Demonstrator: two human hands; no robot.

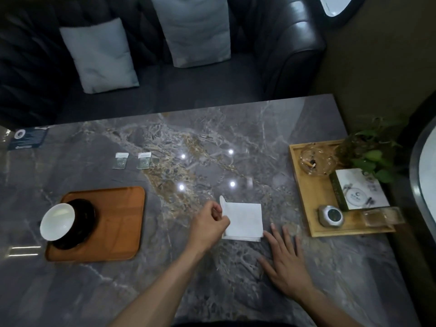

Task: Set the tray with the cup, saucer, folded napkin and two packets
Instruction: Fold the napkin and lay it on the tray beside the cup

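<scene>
Two small foil-looking packets [132,160] sit side by side on your veiny marble worktop [236,142], well apart from the rounded wooden tray [118,223]. That tray holds a white cup [57,220] tilted on a dark saucer [80,226]. Your left hand [210,224] pinches the soft white napkin's [245,220] curled left edge; your right hand [286,260] lies spread flat just beside it. Nothing sits between napkin and tray.

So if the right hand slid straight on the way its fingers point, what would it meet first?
Probably the napkin: the right hand lies flat on the table, fingers aimed up and slightly left, its index fingertip about at the napkin's near right corner.
</scene>
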